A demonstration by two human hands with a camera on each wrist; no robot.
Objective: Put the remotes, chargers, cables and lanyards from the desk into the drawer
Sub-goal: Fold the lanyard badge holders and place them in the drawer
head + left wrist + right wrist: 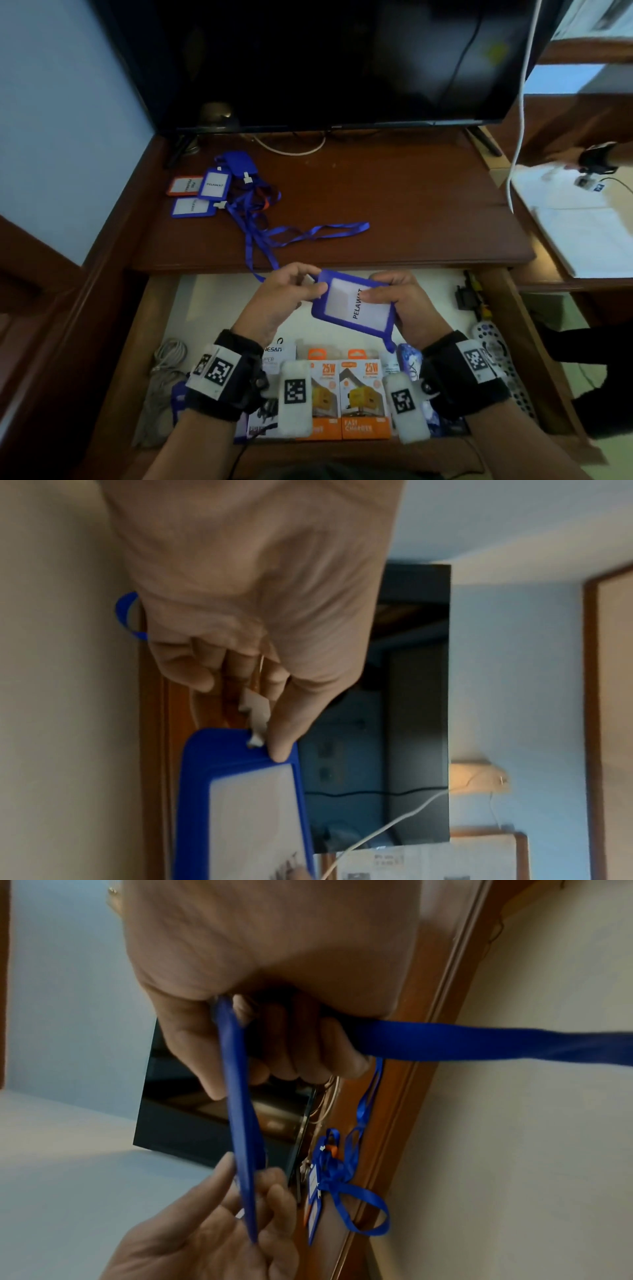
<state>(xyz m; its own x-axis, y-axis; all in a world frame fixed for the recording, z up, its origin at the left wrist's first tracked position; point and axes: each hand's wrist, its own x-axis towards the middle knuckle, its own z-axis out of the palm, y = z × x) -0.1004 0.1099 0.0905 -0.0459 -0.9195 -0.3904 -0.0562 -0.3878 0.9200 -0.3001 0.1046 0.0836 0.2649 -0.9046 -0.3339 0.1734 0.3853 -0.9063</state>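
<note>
Both wrists, each wrapped in a black band with black-and-white marker tags, reach over the open drawer [161, 329]. Between the hands a blue badge holder [356, 303] with a white card reading "PELAWAT" is held tilted above the drawer. The left hand [286, 294] pinches the holder's top corner beside the white clip [255, 715], thumb on the front of the blue frame and fingers [185, 666] curled behind. The right hand [399, 301] is clamped on the opposite side, thumb lying across the card and fingers wrapped round the back; the right wrist view shows the blue strap [479, 1042] passing out from under those fingers.

That strap runs up over the worktop [411, 212] edge to a tangle of blue and orange lanyards [253, 205]. Three more badge holders [195, 195], two blue and one orange, lie at the left of the worktop, near a television's [325, 61] foot.

Inside the drawer, two orange charger boxes [344, 394] marked "25W" sit side by side near the front. A grey coiled cable [164, 370] lies at the left, a grey remote [503, 370] along the right wall, and dark plugs [471, 298] at the back right corner.
</note>
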